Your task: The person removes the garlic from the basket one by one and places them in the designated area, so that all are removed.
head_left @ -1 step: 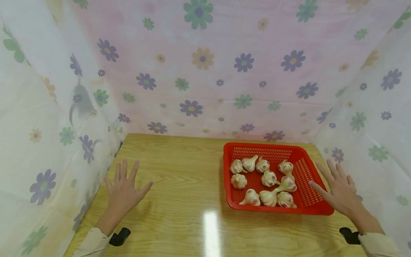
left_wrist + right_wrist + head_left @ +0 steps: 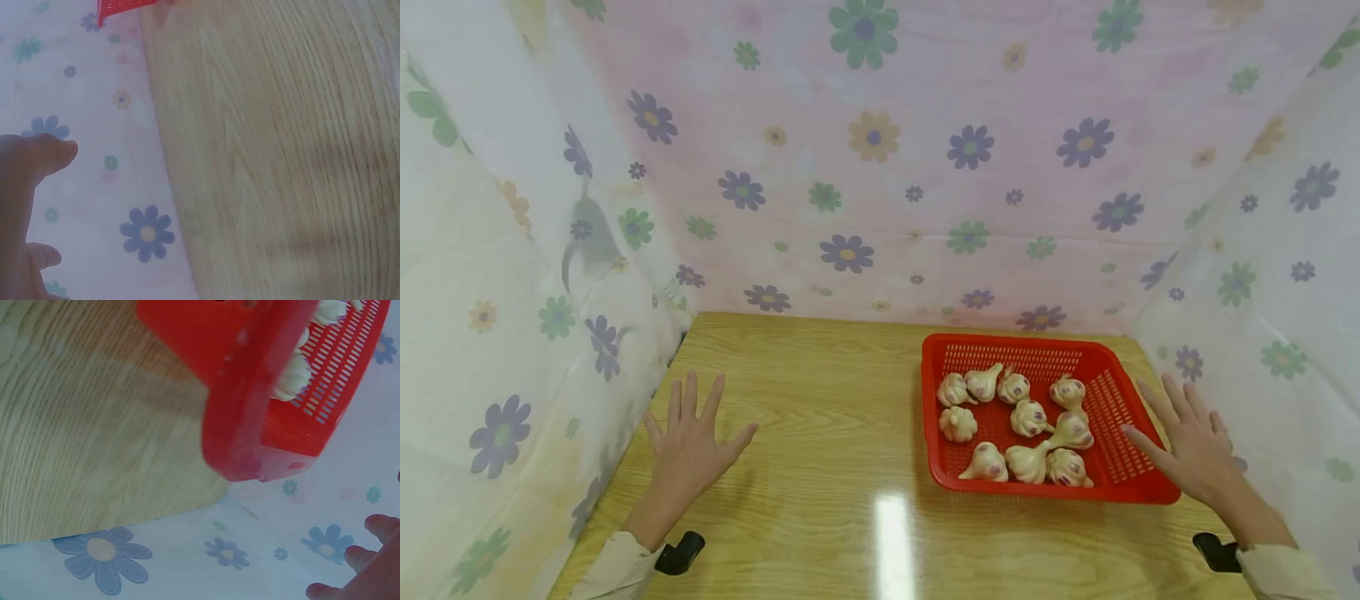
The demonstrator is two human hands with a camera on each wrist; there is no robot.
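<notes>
Several garlic bulbs (image 2: 1028, 417), whitish with purple patches, lie in a red plastic basket (image 2: 940, 479) with slotted walls, on the right half of the table. My left hand (image 2: 688, 446) is spread with straight fingers over the left part of the table and holds nothing. At the basket's right side, my right hand (image 2: 1198, 454) has its fingers spread too, its thumb overlapping the rim in the head view. The right wrist view shows the basket's corner (image 2: 234, 425) up close and a few fingertips (image 2: 325, 590) apart from it.
The wood-grain table (image 2: 820, 400) carries a bright light reflection near its front. Flower-printed cloth (image 2: 880, 208) stands behind it and along both sides. A black strap piece (image 2: 681, 553) sits at the left wrist, another (image 2: 1217, 552) at the right.
</notes>
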